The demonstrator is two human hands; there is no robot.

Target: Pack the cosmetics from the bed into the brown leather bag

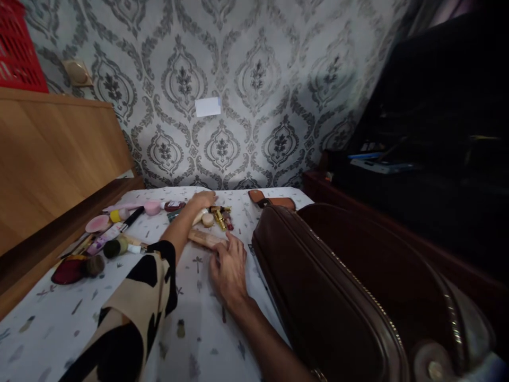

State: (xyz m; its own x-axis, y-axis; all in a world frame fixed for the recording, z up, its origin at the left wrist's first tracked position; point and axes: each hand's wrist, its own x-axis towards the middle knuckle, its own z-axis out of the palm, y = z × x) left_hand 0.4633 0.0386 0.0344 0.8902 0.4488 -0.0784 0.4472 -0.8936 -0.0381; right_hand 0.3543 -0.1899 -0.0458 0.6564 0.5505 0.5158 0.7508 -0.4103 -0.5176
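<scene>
My right hand (229, 268) is in the middle of the cloth, its fingers closed around the near end of a flat beige cosmetic pack (203, 239). Farther back, my left hand (203, 199) reaches over a group of small cosmetics; its fingertips are mostly hidden, so its grip does not show. Just beside that hand lie a gold tube (220, 219), a small round beige jar (207, 219) and a red-tinted tube (228, 223). A pale tube (199, 216) is partly covered by my left forearm.
A large brown zip bag (318, 281) stands open on the right. Behind it lies a tan leather case (280, 202). At left are a pink round compact (97, 224), a makeup brush (94, 265), a dark red pouch (67, 270) and several tubes. A wooden cabinet (59, 159) borders the left side.
</scene>
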